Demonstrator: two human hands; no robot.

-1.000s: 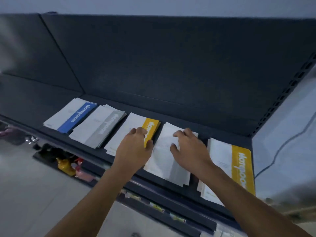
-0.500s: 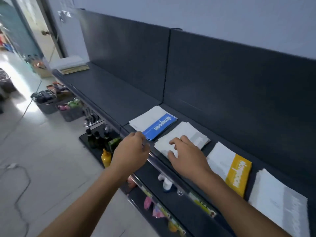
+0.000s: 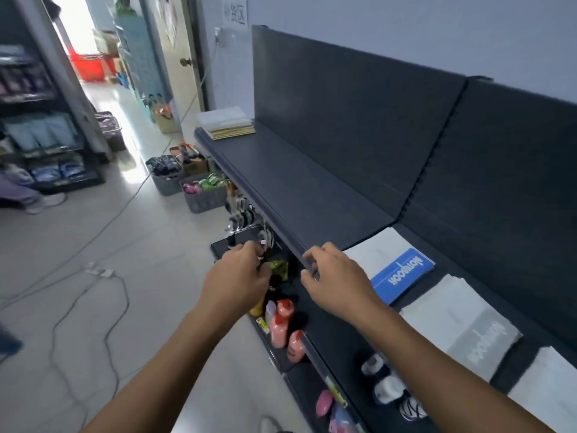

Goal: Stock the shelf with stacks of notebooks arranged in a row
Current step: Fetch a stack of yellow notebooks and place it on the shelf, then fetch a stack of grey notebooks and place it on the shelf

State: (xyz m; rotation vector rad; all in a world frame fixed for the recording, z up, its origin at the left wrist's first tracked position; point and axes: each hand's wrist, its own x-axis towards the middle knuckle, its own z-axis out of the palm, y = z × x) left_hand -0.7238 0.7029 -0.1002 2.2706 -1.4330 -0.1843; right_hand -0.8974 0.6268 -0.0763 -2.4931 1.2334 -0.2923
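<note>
A dark grey shelf (image 3: 296,182) runs from far left to near right. On its right part lie notebook stacks in a row: a blue-banded stack (image 3: 396,270), a grey-banded stack (image 3: 462,326) and a white stack (image 3: 549,389) cut off by the frame edge. A further pile of notebooks (image 3: 228,123) sits at the shelf's far left end. My left hand (image 3: 237,276) hangs in front of the shelf edge with loosely curled fingers and holds nothing. My right hand (image 3: 337,276) is over the front edge, just left of the blue-banded stack, also holding nothing.
Pink bottles (image 3: 281,323) and other goods stand on lower shelves below the hands. Grey baskets (image 3: 203,195) sit on the floor by the shelf foot. Cables (image 3: 103,276) trail across the tiled floor. Another rack (image 3: 40,135) stands at far left.
The view has swung left along the shelf. Both hands have left the notebook stacks and moved left to the shelf's front edge, with nothing in them.
</note>
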